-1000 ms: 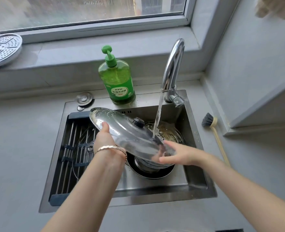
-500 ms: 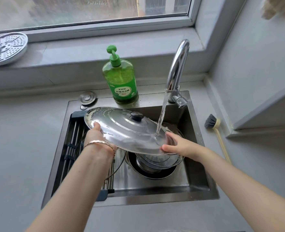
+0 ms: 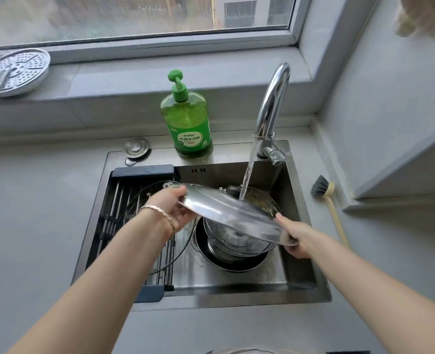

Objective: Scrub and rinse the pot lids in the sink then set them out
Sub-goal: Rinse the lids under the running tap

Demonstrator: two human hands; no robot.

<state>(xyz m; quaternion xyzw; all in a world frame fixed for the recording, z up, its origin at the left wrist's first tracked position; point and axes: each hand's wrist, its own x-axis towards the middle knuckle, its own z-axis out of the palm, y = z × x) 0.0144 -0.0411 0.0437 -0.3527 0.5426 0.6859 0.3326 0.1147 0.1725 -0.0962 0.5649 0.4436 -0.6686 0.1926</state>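
round stainless-steel pot lid [image 3: 231, 215]: 1 | clear glass lid [image 3: 139, 200]: 1 | green soap bottle [image 3: 187, 123]: 1 | wooden dish brush [image 3: 325, 198]: 1 | perforated metal plate [image 3: 14, 71]: 1

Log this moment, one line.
rinse | steel lid tilted under tap stream | left hand grips rim | right hand grips rim

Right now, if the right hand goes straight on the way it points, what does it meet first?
The steel lid: the right hand grips its rim, pointing leftward along it. Beyond, probably the left hand on the opposite rim; depth is unclear.
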